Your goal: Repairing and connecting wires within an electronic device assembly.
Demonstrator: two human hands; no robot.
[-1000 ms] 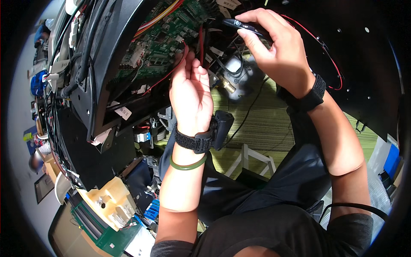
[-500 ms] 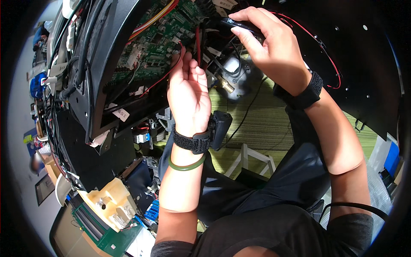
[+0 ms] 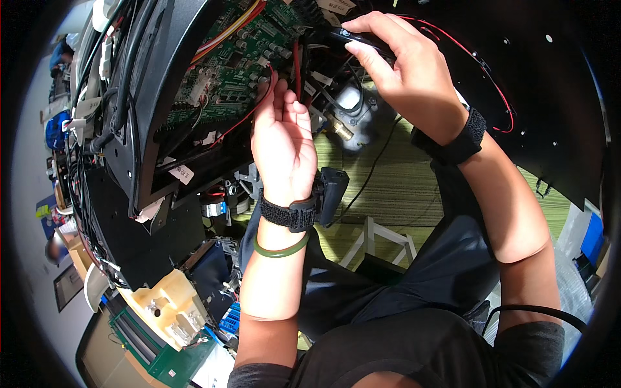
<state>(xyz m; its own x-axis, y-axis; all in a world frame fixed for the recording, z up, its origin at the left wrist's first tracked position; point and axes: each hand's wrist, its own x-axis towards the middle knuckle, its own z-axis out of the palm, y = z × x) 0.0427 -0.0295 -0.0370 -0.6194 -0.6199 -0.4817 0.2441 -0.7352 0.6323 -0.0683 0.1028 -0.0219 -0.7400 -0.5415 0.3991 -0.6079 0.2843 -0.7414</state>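
Note:
My left hand is turned palm up beside a green circuit board. Its palm is bare and its fingers curve loosely, with the fingertips partly in shadow. A thin red wire crosses by the thumb and runs up to the board. Between thumb and forefinger, my right hand grips a glossy black rod-like tool with a small round button. This tool's far end points toward the dark inside of the black housing; its exact kind cannot be made out.
Thick black cables hang down the housing's left side. To the right stands a black perforated panel with a red wire along it. Below the hands are a dark unit with a brass fitting and a grey metal frame on green flooring.
Both hands stay almost where they were, with the same hold on the black tool. The picture has shifted only slightly.

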